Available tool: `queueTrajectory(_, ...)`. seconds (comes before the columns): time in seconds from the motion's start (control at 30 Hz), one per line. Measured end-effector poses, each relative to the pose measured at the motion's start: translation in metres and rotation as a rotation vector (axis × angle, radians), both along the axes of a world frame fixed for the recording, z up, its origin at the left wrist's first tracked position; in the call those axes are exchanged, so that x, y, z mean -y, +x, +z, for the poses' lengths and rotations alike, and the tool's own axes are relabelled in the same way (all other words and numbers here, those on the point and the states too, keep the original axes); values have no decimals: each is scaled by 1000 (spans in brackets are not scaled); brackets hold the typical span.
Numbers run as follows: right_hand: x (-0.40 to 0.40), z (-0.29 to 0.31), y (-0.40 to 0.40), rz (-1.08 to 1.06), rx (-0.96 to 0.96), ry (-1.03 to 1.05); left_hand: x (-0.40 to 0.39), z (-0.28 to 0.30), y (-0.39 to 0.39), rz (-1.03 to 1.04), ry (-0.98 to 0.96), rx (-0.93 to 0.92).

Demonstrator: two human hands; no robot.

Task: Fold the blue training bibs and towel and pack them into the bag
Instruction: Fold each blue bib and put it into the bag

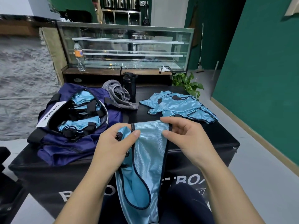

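Observation:
A light blue bib (148, 152) with dark trim hangs in front of me over the near edge of the black table (202, 139). My left hand (116, 143) pinches its top left corner and my right hand (182, 136) pinches the top right. To the left, the navy bag (68, 143) lies open with folded blue bibs (80, 122) inside. A loose pile of blue bibs (178, 105) lies at the far right of the table. The grey towel (118, 94) sits crumpled behind the bag.
A black bottle (129, 85) stands beside the towel. A green plant (187, 83) pokes up at the table's far right corner. Behind it are a glass display case (126, 46) and a clear plastic bottle (79, 55). The green wall (258, 78) runs along the right.

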State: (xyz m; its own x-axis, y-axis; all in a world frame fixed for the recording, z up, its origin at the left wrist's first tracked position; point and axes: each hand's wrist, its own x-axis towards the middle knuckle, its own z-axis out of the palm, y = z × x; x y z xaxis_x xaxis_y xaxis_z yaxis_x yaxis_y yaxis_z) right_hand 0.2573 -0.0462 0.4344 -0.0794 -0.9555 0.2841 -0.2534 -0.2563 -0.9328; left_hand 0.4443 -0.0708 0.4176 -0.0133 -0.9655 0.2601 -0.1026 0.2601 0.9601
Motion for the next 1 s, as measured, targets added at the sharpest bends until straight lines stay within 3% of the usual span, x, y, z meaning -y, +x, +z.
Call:
queueTrajectory(0.27,2,-3,2,-64,-334,19,2,-2,1,-7,-93,307)
queueTrajectory(0.47,4,-6,0,-97,-472,3,3,-1,3,15,-75,343)
queueTrajectory(0.57,6,-9,-4,-114,-367,7,4,-1,6,-4,-48,297)
queueTrajectory(0.73,6,-16,3,-122,-38,-9,6,-3,5,-41,48,98)
queueTrajectory(0.9,6,-17,4,-194,-112,19,7,-3,1,-26,237,-256)
queueTrajectory(1.0,4,-17,7,-141,-163,116,4,0,-3,-33,264,-333)
